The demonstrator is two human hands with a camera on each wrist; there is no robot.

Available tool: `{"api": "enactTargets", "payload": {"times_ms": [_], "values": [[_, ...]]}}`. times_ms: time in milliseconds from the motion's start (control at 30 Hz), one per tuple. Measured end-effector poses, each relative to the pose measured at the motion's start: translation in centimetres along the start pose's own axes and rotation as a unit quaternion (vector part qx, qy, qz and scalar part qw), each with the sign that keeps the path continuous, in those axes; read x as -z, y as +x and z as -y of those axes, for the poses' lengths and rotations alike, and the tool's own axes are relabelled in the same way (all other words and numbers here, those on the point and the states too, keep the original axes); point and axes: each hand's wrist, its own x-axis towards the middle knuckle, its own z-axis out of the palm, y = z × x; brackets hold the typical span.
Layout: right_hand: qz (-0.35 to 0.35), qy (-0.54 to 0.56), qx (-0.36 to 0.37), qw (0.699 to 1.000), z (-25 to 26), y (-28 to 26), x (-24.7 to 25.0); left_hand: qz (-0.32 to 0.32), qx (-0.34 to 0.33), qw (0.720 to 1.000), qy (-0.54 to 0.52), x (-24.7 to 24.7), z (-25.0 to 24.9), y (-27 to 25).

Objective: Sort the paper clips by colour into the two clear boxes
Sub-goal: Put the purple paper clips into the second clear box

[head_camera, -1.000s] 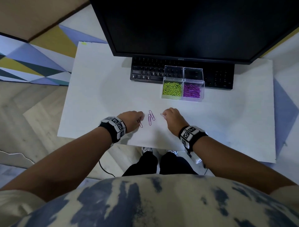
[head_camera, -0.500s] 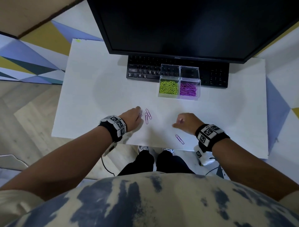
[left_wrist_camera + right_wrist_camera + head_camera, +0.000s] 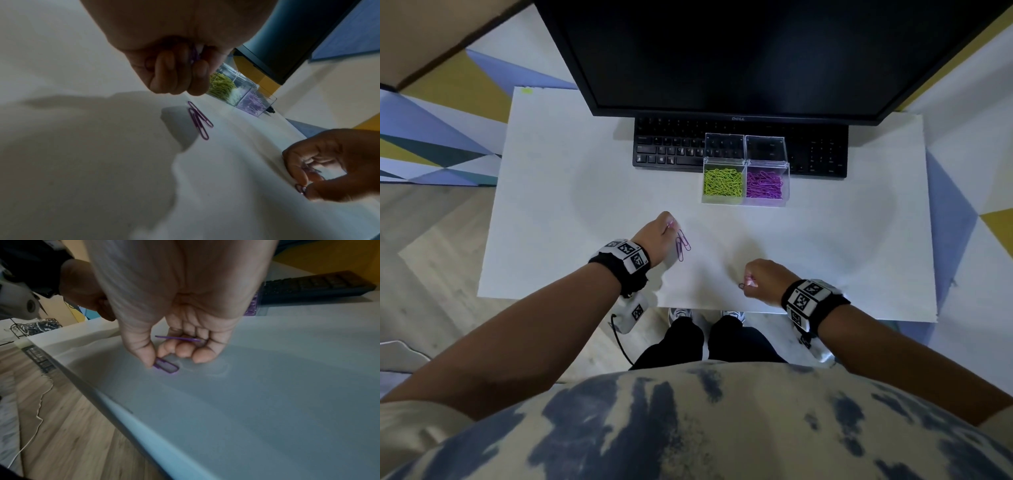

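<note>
Two joined clear boxes stand before the keyboard: the left box point(image 3: 723, 183) holds green clips, the right box point(image 3: 767, 185) purple clips. Two purple clips point(image 3: 682, 245) point(image 3: 199, 121) lie on the white table just right of my left hand point(image 3: 661, 236). That hand's curled fingers point(image 3: 197, 78) hold a purple clip point(image 3: 194, 55). My right hand point(image 3: 763, 281) is near the table's front edge, pinching a purple clip point(image 3: 166, 366) against the table with thumb and forefinger, another purple clip point(image 3: 177, 338) tucked in its curled fingers.
A black keyboard point(image 3: 671, 150) and a large dark monitor point(image 3: 739, 54) stand behind the boxes. The boxes' lids stand open toward the keyboard. The table's front edge point(image 3: 115, 404) runs right beside my right hand, with wood floor below.
My right hand has moved back toward the front edge and taken hold of the clip lying there. My left hand has shifted a little forward beside the two loose clips.
</note>
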Motion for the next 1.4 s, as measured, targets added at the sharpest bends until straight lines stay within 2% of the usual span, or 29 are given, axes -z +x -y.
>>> {"api": "enactTargets", "payload": {"times_ms": [133,267,333,400,467,500,567,600,633,700,800,867,933,1067,1200,1400], "values": [[-0.027,0.02,0.007,0.999,0.4,0.4,0.1,-0.021,0.044,0.994,-0.098,-0.5,0.3,-0.1],[-0.047,0.116,0.007,0.992,2.0,1.6,1.2,-0.04,0.12,0.977,-0.17,-0.8,0.3,0.0],[-0.065,0.175,0.002,0.982,3.1,2.5,2.3,-0.04,0.128,0.984,-0.115,-0.8,0.3,-0.1],[-0.08,0.22,-0.005,0.972,4.1,3.6,3.3,-0.025,0.123,0.992,0.007,-0.8,0.2,-0.3],[-0.066,0.291,-0.014,0.954,5.3,4.8,4.2,-0.013,0.118,0.987,0.108,-0.9,0.2,-0.3],[-0.048,0.346,-0.029,0.937,5.9,5.4,4.6,-0.012,0.114,0.984,0.134,-0.9,0.1,-0.4],[-0.006,0.466,-0.076,0.882,7.0,6.5,5.1,-0.023,0.112,0.983,0.147,-1.1,0.1,-0.7],[0.0,0.495,-0.092,0.864,7.5,6.9,5.2,-0.032,0.113,0.982,0.145,-1.2,0.1,-1.0],[0.001,0.501,-0.097,0.86,7.8,7.4,5.1,-0.04,0.116,0.982,0.141,-1.4,0.1,-1.2],[-0.003,0.449,-0.092,0.889,8.4,8.2,4.7,-0.05,0.118,0.98,0.15,-1.6,0.1,-1.4],[-0.045,0.244,-0.073,0.966,9.1,8.8,4.2,-0.039,0.112,0.976,0.185,-2.4,0.0,-1.5],[-0.065,0.146,-0.065,0.985,9.5,9.1,3.9,-0.033,0.1,0.967,0.232,-3.1,0.1,-1.5],[-0.078,0.102,-0.048,0.991,9.7,9.3,3.6,-0.039,0.101,0.962,0.251,-3.6,0.3,-1.4],[-0.088,0.019,-0.015,0.996,10.2,9.2,3.2,-0.046,0.12,0.97,0.207,-3.7,0.8,-1.2],[-0.079,0.018,-0.018,0.997,10.3,9.2,2.4,-0.016,0.125,0.976,0.179,-3.1,1.0,-0.4],[-0.084,0.013,-0.014,0.996,8.1,7.7,1.4,0.017,0.075,0.967,0.242,-3.1,0.8,-0.6]]}}
